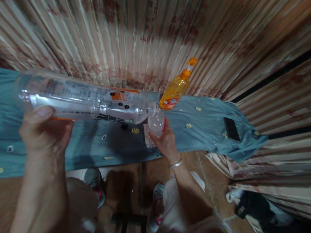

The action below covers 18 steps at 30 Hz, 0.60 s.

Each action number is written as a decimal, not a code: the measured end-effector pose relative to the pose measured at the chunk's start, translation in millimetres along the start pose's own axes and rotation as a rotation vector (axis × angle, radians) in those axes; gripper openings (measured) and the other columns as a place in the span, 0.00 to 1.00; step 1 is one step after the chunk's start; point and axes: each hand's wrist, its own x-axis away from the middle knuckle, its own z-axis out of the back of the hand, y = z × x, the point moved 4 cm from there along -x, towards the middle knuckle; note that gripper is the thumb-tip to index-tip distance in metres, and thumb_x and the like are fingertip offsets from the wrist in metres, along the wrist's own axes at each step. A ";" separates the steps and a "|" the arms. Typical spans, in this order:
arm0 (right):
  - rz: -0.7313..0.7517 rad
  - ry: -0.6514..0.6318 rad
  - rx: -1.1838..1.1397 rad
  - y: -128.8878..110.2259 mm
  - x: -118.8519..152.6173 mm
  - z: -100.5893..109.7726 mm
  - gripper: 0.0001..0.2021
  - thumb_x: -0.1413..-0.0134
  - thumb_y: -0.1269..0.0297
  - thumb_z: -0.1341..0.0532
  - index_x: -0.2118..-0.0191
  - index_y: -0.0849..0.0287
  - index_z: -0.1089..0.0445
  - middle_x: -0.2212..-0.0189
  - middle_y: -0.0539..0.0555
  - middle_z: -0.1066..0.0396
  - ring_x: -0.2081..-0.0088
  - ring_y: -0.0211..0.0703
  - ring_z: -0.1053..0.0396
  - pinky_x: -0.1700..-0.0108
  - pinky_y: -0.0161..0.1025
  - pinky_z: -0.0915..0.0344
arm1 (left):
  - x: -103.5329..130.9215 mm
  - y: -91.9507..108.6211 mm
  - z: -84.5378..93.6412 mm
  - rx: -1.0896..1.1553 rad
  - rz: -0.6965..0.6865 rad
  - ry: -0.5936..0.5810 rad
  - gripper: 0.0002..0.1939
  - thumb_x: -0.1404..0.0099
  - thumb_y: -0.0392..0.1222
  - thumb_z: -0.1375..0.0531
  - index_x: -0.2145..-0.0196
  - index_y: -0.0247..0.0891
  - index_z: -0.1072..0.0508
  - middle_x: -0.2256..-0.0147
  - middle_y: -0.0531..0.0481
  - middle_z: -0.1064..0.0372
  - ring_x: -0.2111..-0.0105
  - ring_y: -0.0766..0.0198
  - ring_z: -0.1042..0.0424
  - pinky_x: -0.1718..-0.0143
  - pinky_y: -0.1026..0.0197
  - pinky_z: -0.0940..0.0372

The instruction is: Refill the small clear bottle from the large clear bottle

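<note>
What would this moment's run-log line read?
left hand: holds large clear bottle, sideways | right hand: holds small clear container near bottle's mouth | orange pump bottle: upright on cloth | phone: on cloth

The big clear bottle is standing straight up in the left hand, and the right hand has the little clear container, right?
Not quite: the big clear bottle isn't standing straight up. The head view shows it held sideways, its neck pointing toward the right hand. The rest is right: the left hand holds it, and the right hand holds the little clear container.
</note>
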 end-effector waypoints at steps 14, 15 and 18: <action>0.029 -0.007 0.029 -2.7 0.6 -0.2 0.41 0.52 0.61 0.31 0.35 0.69 0.48 0.41 0.72 0.35 0.39 0.59 0.35 0.41 0.55 0.34 | -1.9 -0.4 3.6 0.034 -0.004 -0.008 0.27 0.63 0.35 0.39 0.60 0.47 0.31 0.69 0.53 0.30 0.62 0.53 0.26 0.63 0.54 0.30; 0.031 -0.002 0.028 -2.8 0.7 0.0 0.41 0.52 0.61 0.31 0.35 0.68 0.49 0.41 0.71 0.35 0.39 0.59 0.35 0.41 0.55 0.34 | -1.7 -0.3 2.8 0.032 -0.005 -0.015 0.27 0.63 0.35 0.39 0.61 0.47 0.31 0.70 0.53 0.30 0.62 0.53 0.26 0.62 0.54 0.30; 0.021 0.004 0.012 -2.5 1.0 0.4 0.41 0.51 0.61 0.32 0.35 0.64 0.49 0.40 0.69 0.35 0.40 0.57 0.35 0.41 0.54 0.33 | -0.5 -0.9 1.6 0.015 0.006 -0.007 0.25 0.63 0.36 0.39 0.62 0.46 0.31 0.70 0.52 0.30 0.62 0.53 0.26 0.64 0.55 0.30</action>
